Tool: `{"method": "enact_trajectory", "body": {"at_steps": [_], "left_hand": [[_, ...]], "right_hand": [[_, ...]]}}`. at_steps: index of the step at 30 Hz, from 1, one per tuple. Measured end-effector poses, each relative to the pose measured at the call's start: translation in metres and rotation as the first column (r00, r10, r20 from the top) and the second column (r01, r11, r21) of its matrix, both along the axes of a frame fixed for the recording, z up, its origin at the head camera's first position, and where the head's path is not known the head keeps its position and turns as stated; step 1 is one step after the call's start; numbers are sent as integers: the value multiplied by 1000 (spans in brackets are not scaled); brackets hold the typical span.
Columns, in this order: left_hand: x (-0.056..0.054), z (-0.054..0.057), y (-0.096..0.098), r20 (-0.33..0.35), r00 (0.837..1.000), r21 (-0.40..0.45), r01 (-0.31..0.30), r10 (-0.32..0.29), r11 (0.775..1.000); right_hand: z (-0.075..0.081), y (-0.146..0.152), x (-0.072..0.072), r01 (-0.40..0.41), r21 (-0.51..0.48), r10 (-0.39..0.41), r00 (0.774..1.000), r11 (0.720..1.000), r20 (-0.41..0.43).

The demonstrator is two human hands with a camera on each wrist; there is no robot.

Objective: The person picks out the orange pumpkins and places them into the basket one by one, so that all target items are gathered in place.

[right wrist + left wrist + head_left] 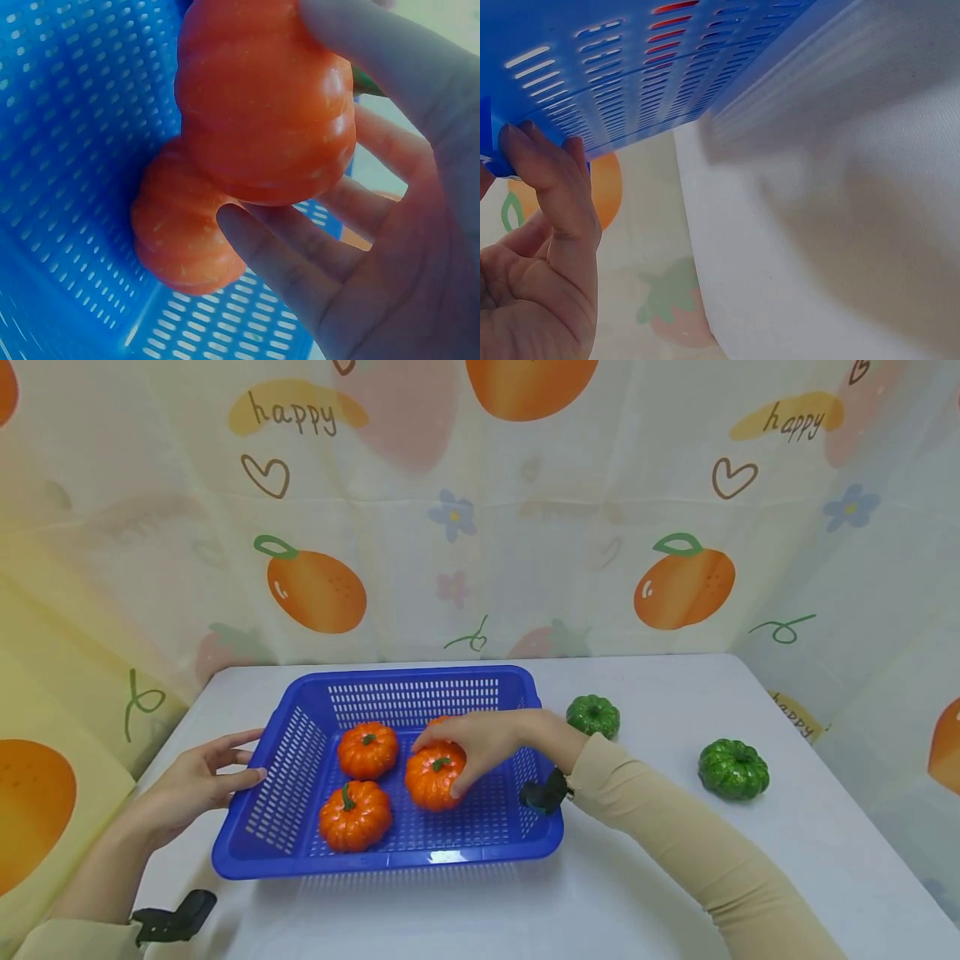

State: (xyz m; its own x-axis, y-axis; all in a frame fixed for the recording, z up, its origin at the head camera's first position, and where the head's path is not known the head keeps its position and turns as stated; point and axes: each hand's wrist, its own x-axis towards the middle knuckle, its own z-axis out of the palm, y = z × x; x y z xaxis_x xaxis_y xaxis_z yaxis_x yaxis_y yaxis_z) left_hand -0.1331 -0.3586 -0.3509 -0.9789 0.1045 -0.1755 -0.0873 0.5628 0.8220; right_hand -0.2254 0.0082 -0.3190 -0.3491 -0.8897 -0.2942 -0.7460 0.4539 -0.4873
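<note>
A blue plastic basket (390, 862) with slotted walls holds several small orange pumpkins. My left hand (197, 785) grips the basket's left rim, the thumb near the top edge and fingers against the side; the left wrist view shows its fingertips (526, 135) at the rim. Inside the basket, my right hand (487, 745) holds an orange pumpkin (433, 783) between thumb and fingers. To its left are a rear pumpkin (367, 750) and a front pumpkin (355, 817). Another orange pumpkin is mostly hidden behind the right hand.
Two green pumpkins stand on the white table (645, 877) right of the basket: a nearer-to-basket one (593, 717), partly behind the right forearm, and a farther one (733, 769). A printed curtain (480, 527) hangs behind the table.
</note>
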Motion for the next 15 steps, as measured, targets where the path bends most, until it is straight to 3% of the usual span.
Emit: {"method": "enact_trajectory", "body": {"at_steps": [15], "left_hand": [[0, 0, 0, 4, 1000, 17, 0, 0, 1000]], "right_hand": [[-8, -11, 6, -15, 115, 11, 999, 993, 38]]}}
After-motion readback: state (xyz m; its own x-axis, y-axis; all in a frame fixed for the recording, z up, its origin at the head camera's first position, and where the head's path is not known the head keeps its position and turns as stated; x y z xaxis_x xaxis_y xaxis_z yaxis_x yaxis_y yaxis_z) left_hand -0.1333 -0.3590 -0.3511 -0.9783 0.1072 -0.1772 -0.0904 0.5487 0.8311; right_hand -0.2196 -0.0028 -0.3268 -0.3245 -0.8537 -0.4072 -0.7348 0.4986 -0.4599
